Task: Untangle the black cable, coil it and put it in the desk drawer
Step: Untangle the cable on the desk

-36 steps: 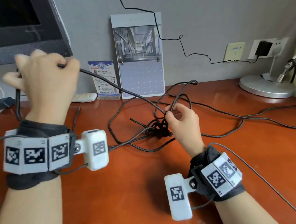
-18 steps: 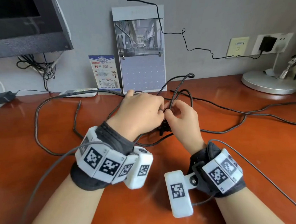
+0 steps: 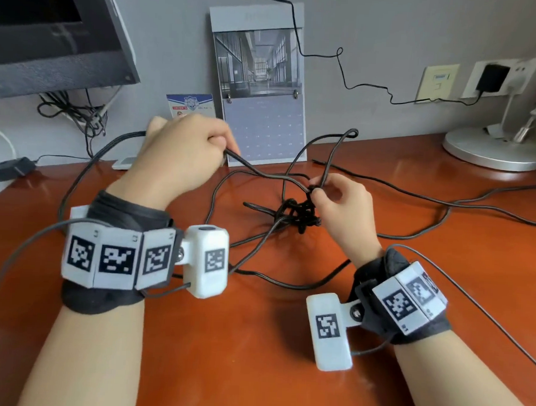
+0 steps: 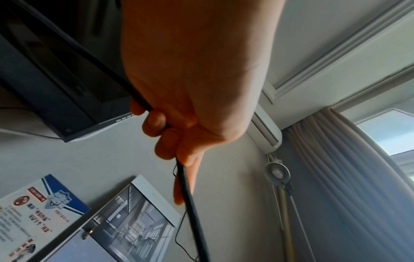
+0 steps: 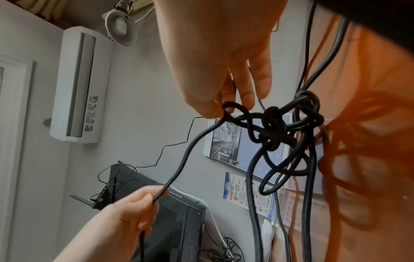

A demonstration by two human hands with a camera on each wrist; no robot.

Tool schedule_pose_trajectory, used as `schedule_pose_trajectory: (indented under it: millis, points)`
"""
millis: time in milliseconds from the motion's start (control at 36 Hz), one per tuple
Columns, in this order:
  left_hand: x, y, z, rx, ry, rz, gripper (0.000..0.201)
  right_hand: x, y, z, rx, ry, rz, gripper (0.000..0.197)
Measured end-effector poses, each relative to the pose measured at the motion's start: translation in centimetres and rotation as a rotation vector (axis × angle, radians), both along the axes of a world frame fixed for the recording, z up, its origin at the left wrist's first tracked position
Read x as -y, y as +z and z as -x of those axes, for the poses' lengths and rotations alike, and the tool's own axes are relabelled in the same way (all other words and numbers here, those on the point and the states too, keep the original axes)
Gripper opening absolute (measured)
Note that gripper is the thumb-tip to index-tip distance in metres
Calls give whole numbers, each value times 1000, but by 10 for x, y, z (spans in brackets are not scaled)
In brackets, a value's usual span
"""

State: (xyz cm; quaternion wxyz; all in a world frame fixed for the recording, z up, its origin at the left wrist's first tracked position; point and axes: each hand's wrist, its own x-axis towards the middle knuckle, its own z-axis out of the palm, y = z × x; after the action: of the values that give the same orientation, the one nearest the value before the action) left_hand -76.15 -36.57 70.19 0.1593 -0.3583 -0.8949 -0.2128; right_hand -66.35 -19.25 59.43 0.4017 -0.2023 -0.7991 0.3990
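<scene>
A long black cable (image 3: 263, 173) sprawls over the orange-brown desk (image 3: 253, 341), with a tight knot (image 3: 299, 212) at its middle. My left hand (image 3: 182, 155) is raised at the left and grips a strand of the cable (image 4: 190, 195) in a fist. My right hand (image 3: 338, 203) pinches a loop of the cable (image 5: 233, 108) just above the knot (image 5: 280, 127). The strand runs taut between the two hands. In the right wrist view the left hand (image 5: 134, 209) holds the strand lower left. No drawer is in view.
A monitor (image 3: 52, 30) stands at the back left with thin wires (image 3: 76, 112) under it. A calendar (image 3: 260, 84) and a card (image 3: 191, 105) lean on the wall. A lamp base (image 3: 493, 149) sits back right; a charger (image 3: 492, 78) is plugged into the wall socket.
The left hand has pulled away from the right hand, up and to the left, drawing a strand out of the knot. The right hand stays at the knot.
</scene>
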Motion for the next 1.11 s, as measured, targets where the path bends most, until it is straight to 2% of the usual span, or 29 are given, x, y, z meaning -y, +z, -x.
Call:
schedule_pose_trajectory:
  millis: [167,250,306,444,556,583,639,694,833,972,1111]
  points:
    - [13,2,10,10,103,-143,42,-6,-1,2,-34,-93,-3,13]
    - [36,5,27,-57,212,-280,35,-20,0,-5,-61,-170,81,9]
    - [52,5,36,-40,242,-331,34,-27,1,-9,-81,-134,166,11]
    - [56,-2,50,28,302,-223,38,-19,1,-7,-82,-65,213,18]
    - [41,-12,54,162,342,54,25,-16,0,-7,-86,-57,226,16]
    - [33,-15,50,172,316,129,21,-15,0,-7,-85,-54,223,14]
    - [14,-21,40,148,197,208,33,-13,0,-6,-81,-48,212,13]
    - [-7,-24,20,101,44,214,45,-10,0,-5,-67,-34,203,12]
    - [-50,-37,-24,-29,-276,211,50,-4,0,-6,-55,-1,172,11]
    - [-64,-53,-33,15,-274,353,47,-3,-1,-6,-61,4,147,10]
    - [-71,-61,-39,42,-195,326,30,-4,-2,-3,-52,12,94,9]
